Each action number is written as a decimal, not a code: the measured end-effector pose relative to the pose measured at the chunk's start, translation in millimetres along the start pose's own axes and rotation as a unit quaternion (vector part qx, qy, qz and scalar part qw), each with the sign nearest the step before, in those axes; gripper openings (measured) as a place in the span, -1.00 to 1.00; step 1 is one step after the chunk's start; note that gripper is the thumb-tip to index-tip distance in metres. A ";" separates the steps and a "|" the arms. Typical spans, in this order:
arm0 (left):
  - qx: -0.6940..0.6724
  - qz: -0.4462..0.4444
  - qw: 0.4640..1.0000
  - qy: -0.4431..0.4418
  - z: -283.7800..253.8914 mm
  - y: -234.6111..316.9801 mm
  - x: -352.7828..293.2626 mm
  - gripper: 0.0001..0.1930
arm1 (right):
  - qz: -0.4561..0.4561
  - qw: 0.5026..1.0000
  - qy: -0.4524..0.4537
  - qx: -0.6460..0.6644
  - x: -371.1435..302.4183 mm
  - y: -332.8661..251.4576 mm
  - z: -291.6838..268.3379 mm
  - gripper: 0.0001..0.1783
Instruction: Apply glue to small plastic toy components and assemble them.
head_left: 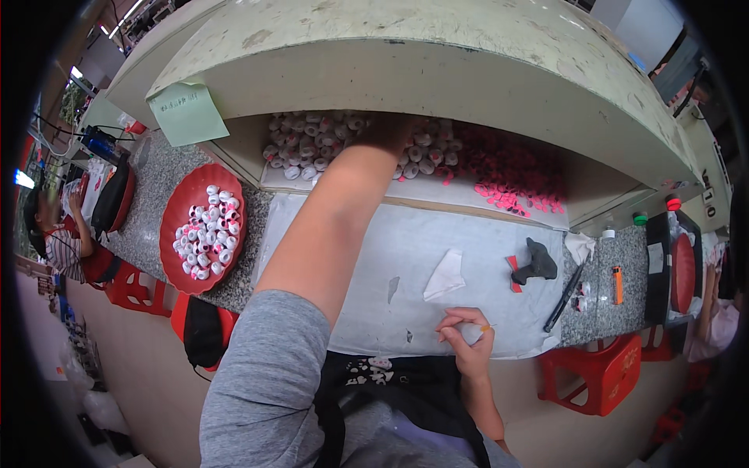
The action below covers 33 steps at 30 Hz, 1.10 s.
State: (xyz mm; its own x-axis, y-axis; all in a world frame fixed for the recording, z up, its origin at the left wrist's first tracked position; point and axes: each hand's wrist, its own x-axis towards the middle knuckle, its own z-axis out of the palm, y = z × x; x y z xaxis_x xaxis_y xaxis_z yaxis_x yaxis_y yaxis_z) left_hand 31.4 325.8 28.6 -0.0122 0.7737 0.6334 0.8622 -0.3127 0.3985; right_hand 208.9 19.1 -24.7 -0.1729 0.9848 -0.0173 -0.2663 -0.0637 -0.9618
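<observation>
My left arm reaches forward under the shelf, and my left hand (396, 129) is in shadow among a heap of small white round pieces (306, 144) with pink and dark marks; its fingers are hidden. Near the table's front edge, my right hand (470, 343) is closed around a small whitish rounded piece (470, 333). A thin yellow bit shows beside that hand's fingers. Right of the white heap, many small flat pink pieces (515, 183) lie under the same shelf. A white cloth scrap (445, 276) rests on the pale sheet (374, 265) ahead of my right hand.
At left stands a red dish (169, 253) of similar white pieces. Toward the right lie a dark grey lump (537, 264), a black pen (563, 298) and an orange lighter (618, 285). The shelf's front edge (406, 74) overhangs my left forearm. Red stools (597, 374) stand below; other people sit at both sides.
</observation>
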 end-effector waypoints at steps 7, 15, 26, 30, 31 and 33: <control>-0.159 0.089 0.977 -0.110 -4.7 18.5 -9.1 -0.66 | -0.001 1.000 -0.001 0.021 -0.2 -2.0 -0.6 -0.75; 0.019 0.237 0.955 -0.176 1.6 24.4 -14.5 -0.73 | -0.009 1.000 0.013 -0.019 -0.5 -0.6 1.0 -0.75; 0.014 0.312 0.939 -0.143 1.6 18.7 -32.1 -0.80 | -0.012 0.999 0.031 -0.039 1.3 -0.5 7.2 -0.75; -0.126 0.123 0.968 -0.177 -49.4 27.5 -46.0 -0.84 | -0.038 0.998 0.028 -0.028 2.0 -0.3 6.6 -0.64; -0.210 0.021 0.951 -0.226 -72.7 34.7 -53.5 -0.78 | -0.049 0.998 0.028 -0.026 3.0 1.1 7.6 -0.59; -0.428 -0.087 0.873 -0.219 -101.6 33.5 -83.3 -0.71 | -0.045 0.998 0.043 0.022 3.3 -5.9 12.6 -0.56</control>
State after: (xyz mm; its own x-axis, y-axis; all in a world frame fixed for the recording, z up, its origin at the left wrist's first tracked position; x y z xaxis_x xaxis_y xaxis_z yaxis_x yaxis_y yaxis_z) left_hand 9.8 194.9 56.6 0.2518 0.9279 0.2750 0.1701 -0.3222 0.9313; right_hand 197.9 20.6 -15.7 -0.0653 0.9969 0.0437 -0.3179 0.0207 -0.9479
